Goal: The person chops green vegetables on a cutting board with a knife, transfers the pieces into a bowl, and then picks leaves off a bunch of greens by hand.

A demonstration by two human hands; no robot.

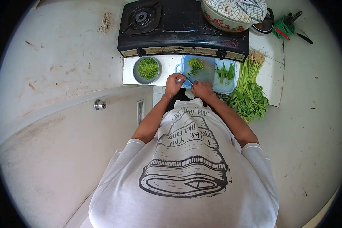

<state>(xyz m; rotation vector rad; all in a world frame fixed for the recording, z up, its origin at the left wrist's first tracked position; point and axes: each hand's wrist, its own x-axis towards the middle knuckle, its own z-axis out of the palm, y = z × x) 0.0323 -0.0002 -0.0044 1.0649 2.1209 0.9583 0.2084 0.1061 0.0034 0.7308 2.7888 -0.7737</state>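
Note:
My right hand (202,90) is closed at the near edge of the blue cutting board (208,74), apparently around a knife's handle. The knife (188,79) slants with its blade up and left toward my left hand (174,84). My left hand's fingers are pinched together beside the board's left corner, close to the blade; what they hold is too small to make out. Finely chopped greens (195,65) lie in a small heap on the board. Longer cut green pieces (225,73) rest at the right, on a pale blue tray (228,89).
A grey bowl (159,75) of chopped greens stands left. Long-stemmed leafy greens (250,85) lie at the right edge. Behind are a black gas stove (180,38) and a flowered pot (224,23) under a checked cloth. A green basket (281,28) holds utensils at far right.

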